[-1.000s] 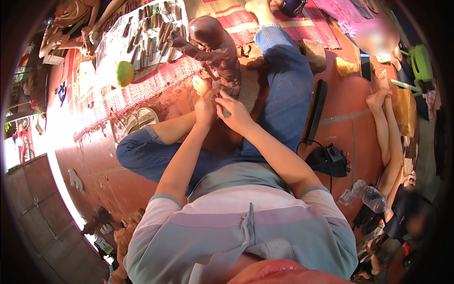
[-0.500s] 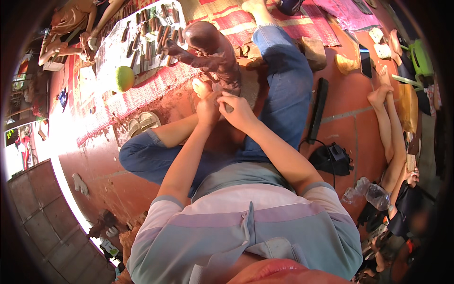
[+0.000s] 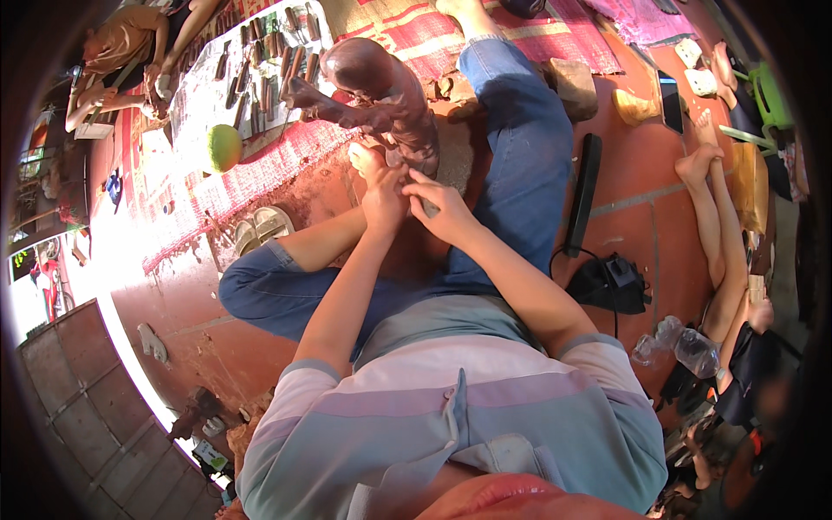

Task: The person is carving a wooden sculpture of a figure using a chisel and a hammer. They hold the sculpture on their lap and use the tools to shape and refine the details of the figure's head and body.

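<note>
A dark brown carved wooden figure (image 3: pixel 414 113) with a rounded, smooth head stands in front of me between my legs. My left hand (image 3: pixel 384 204) is closed at its lower part, the fingertips against the wood. A small pale grey bit (image 3: pixel 394 159) shows just beyond those fingertips; whether the hand grips it is unclear. Right beside it, my right hand (image 3: pixel 444 213) has bent fingers around a small grey piece (image 3: pixel 430 208), too small to name. Its index finger points toward the left hand's fingertips.
Beyond the figure, a white tray (image 3: pixel 303 74) bears many wooden-handled carving tools. A green round fruit (image 3: pixel 224 147) sits on the red mat (image 3: pixel 295 143). Sandals (image 3: pixel 263 227) lie left, a long black bar (image 3: pixel 583 195) and black bag (image 3: pixel 611 284) right. Other people sit nearby.
My right hand's fingers have loosened and moved slightly apart from the left hand, showing more of the grey piece. My left hand remains at the figure's lower part.
</note>
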`<state>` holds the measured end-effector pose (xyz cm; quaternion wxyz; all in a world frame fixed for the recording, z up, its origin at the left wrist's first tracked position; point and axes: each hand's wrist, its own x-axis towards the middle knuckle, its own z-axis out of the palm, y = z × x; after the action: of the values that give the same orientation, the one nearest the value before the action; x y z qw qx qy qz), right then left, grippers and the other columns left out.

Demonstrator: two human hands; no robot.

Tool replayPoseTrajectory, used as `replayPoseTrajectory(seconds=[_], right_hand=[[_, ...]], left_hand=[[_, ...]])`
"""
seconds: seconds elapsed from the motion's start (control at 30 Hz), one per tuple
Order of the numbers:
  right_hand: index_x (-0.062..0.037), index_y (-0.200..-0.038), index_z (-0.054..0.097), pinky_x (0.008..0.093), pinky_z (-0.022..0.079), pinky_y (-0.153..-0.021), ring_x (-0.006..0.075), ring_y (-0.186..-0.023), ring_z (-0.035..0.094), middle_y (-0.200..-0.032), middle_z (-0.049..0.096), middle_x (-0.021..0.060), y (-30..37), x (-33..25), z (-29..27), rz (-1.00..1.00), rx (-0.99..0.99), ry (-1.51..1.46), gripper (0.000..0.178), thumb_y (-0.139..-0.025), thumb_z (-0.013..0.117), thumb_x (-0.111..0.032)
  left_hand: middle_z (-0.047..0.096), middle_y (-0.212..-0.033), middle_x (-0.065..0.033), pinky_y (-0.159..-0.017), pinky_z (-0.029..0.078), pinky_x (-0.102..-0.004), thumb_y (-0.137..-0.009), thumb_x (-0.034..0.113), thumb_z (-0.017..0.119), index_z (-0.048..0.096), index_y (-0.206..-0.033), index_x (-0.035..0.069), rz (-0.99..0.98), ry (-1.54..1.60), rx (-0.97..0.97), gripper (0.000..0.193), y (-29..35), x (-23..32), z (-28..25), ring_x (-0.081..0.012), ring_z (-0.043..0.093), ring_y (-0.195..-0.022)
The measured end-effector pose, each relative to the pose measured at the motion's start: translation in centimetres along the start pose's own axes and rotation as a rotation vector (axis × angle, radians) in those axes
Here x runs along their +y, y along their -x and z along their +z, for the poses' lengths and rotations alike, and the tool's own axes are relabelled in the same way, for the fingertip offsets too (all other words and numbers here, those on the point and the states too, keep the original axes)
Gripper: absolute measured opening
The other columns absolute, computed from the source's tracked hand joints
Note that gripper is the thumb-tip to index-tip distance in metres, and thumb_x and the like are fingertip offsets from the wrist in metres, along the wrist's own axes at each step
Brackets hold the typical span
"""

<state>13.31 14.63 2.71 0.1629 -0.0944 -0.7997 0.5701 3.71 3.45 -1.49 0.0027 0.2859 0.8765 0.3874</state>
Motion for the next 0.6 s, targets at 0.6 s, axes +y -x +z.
replayPoseTrajectory(seconds=[0.6], right_hand=[[-0.0014, -0.098, 0.064, 0.0435, 0.052, -0.080, 0.0420, -0.092, 0.061, -0.120, 0.054, 0.0306, 0.0, -0.2, 1.8, -0.086, 0.056, 0.031, 0.019, -0.081, 0.060, -0.010]], left_hand=[[0.069, -0.102, -0.0104, -0.079, 0.053, -0.0324, -0.078, -0.001, 0.055, 0.068, -0.106, 0.005, 0.056, 0.000, -0.033, 0.031, 0.0, 0.6, -1.6, -0.0272, 0.067, -0.092]])
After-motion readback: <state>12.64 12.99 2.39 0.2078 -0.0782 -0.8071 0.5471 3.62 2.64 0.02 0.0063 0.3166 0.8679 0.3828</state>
